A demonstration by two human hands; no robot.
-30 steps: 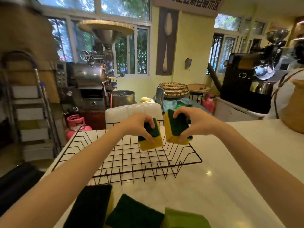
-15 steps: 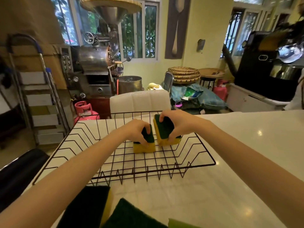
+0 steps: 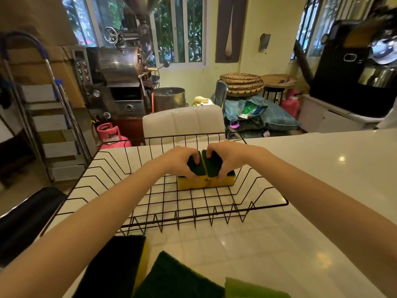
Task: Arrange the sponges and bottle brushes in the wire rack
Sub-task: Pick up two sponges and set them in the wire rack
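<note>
A black wire rack (image 3: 214, 208) sits on the white counter (image 3: 322, 168). Two yellow sponges with dark green tops rest side by side on the rack's floor, touching each other. My left hand (image 3: 180, 161) grips the left sponge (image 3: 194, 176) from above. The right sponge (image 3: 217, 175) is under my right hand (image 3: 229, 157), fingers curled over its green top. Near the counter's front edge lie more sponges: a dark green one with a yellow side (image 3: 120, 267), another dark green one (image 3: 171, 278) and a light green one (image 3: 253, 289). No bottle brush is in view.
A white padded chair back (image 3: 182, 123) stands just behind the rack. A black seat (image 3: 23, 220) is at the lower left beside the counter. Beyond are a metal roasting machine (image 3: 120, 72), a pink gas cylinder (image 3: 111, 135) and a stepladder (image 3: 43, 108).
Both hands have lowered the two sponges from above the rack onto its floor and pushed them together until they touch. The camera has tilted downward.
</note>
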